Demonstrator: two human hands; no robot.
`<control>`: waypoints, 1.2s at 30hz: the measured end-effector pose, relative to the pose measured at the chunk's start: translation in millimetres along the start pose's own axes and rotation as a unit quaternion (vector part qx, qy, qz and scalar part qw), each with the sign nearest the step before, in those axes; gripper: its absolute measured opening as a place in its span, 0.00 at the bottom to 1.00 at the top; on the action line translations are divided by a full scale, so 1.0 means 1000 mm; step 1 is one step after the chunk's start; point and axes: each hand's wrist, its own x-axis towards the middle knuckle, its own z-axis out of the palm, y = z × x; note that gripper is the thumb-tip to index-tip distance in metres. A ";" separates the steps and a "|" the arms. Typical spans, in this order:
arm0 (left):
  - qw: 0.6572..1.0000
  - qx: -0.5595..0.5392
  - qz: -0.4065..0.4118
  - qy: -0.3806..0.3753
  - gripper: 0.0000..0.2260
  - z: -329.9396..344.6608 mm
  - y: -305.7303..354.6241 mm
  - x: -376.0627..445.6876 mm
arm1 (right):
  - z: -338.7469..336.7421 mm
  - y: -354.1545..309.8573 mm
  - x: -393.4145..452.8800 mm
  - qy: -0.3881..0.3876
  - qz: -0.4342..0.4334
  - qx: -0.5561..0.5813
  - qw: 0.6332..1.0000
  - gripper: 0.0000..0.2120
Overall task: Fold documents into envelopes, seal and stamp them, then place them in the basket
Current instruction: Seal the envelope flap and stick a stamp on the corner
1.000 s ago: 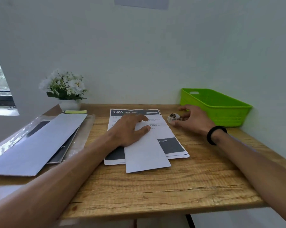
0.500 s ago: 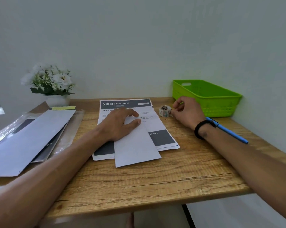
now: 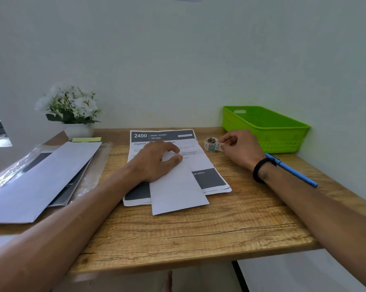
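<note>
The left hand (image 3: 154,161) lies flat, fingers relaxed, pressing the plain white paper envelope (image 3: 178,190) onto the stack of printed white-and-grey documents (image 3: 207,178) at the centre of the wooden desk (image 3: 199,232). The right hand (image 3: 239,150) pinches the loose end of the small patterned roll of stamp stickers (image 3: 212,144), just beside the documents and near the bright green plastic basket (image 3: 283,131).

Risks:
1. The roll is light and may drag or lift instead of releasing 1 stamp.
2. The strip may tear unevenly, because no second hand braces the roll.
3. If the left hand lifts, the envelope may slide on the smooth stack.
4. The right forearm may knock the blue pen (image 3: 293,171), which lies close beside the wrist.
</note>
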 end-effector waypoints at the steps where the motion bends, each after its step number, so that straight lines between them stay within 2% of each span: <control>1: 1.000 0.001 0.001 0.001 0.17 0.000 0.000 0.000 | -0.001 -0.001 0.001 0.004 0.004 0.014 1.000 0.08; 3: 1.000 0.008 0.006 0.003 0.18 -0.001 -0.002 0.000 | -0.003 -0.004 0.002 0.012 0.020 0.069 0.997 0.04; 7: 0.999 0.013 0.035 0.039 0.17 -0.004 0.004 0.000 | -0.004 -0.017 -0.007 -0.046 0.076 0.274 0.958 0.10; 13: 0.983 -0.143 0.027 0.111 0.12 -0.002 0.024 0.002 | 0.001 -0.032 -0.019 -0.134 0.071 0.385 0.911 0.15; 17: 0.969 -0.215 0.013 0.118 0.09 -0.002 0.026 0.001 | 0.001 -0.033 -0.022 -0.159 0.070 0.416 0.893 0.17; 26: 0.944 -0.313 -0.041 0.100 0.10 -0.002 0.028 0.001 | 0.003 -0.038 -0.025 -0.209 0.073 0.436 0.873 0.18; 36: 0.945 -0.305 -0.039 0.111 0.09 0.000 0.031 -0.001 | 0.007 -0.042 -0.029 -0.222 0.068 0.423 0.876 0.20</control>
